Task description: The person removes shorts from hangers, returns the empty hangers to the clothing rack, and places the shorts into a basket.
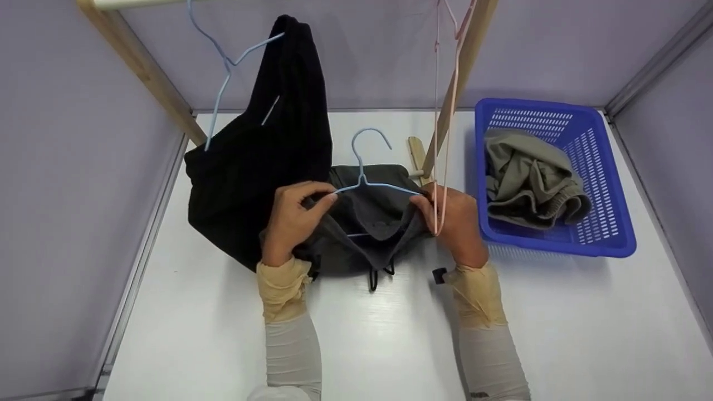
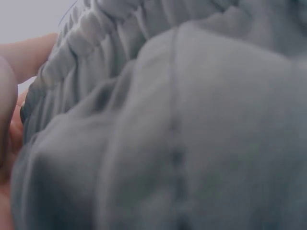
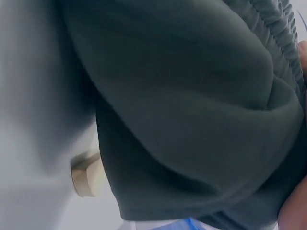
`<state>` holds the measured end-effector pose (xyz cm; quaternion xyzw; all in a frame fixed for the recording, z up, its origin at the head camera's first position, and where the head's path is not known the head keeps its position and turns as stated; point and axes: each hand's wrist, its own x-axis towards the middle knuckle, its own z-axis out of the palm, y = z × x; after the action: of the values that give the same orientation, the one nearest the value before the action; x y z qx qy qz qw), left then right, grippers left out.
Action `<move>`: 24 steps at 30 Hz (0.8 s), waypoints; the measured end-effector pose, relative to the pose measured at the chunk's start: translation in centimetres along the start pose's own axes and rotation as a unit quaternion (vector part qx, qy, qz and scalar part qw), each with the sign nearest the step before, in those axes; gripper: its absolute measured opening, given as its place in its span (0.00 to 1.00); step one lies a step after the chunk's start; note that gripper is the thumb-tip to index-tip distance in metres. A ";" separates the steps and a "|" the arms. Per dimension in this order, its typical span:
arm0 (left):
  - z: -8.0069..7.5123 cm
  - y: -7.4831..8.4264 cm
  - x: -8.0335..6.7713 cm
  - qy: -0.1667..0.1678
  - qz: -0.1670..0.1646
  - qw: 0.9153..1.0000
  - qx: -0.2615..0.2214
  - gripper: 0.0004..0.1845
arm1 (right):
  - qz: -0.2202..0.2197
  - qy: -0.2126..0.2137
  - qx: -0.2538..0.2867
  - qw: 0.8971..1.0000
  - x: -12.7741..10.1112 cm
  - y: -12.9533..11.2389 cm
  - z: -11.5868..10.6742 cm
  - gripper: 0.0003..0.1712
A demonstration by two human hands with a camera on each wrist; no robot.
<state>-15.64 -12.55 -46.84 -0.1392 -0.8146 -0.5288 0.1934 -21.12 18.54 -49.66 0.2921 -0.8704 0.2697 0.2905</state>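
We see a dark grey garment point(image 3: 182, 105) filling most of the view, its smooth cloth falling in broad folds to a lower edge, with a gathered, stitched waistband point(image 3: 274, 33) at the upper right. At the right border we catch only parts of the right hand point(image 3: 295, 207), one bit beside the waistband and another lower down along the cloth, so we cannot make out how its fingers lie. To the left we find a pale, blurred surface point(image 3: 24, 163) partly in shadow, the end of a wooden piece point(image 3: 85, 181) near the garment's edge, and something blue point(image 3: 178, 225) showing below the hem.
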 end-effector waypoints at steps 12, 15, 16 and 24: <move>0.5 0.0 0.5 -0.042 -0.010 0.999 0.009 0.06 | -0.001 -0.029 -0.023 0.999 0.3 -1.5 0.9 0.32; 0.5 0.0 0.6 -0.054 -0.022 0.998 0.015 0.06 | 0.006 -0.020 -0.009 1.000 0.2 -1.1 0.8 0.32; 0.4 0.1 0.6 -0.057 -0.027 0.998 0.018 0.06 | 0.008 -0.017 -0.008 1.000 0.2 -1.0 0.8 0.32; -1.5 0.0 -0.3 -0.069 -0.067 0.994 0.048 0.10 | 0.025 -0.005 0.003 1.000 0.2 -0.3 0.6 0.28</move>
<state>-15.07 -13.94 -46.40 -0.1109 -0.8580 -0.4900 0.1073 -21.22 17.90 -49.83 0.2729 -0.8780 0.2778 0.2784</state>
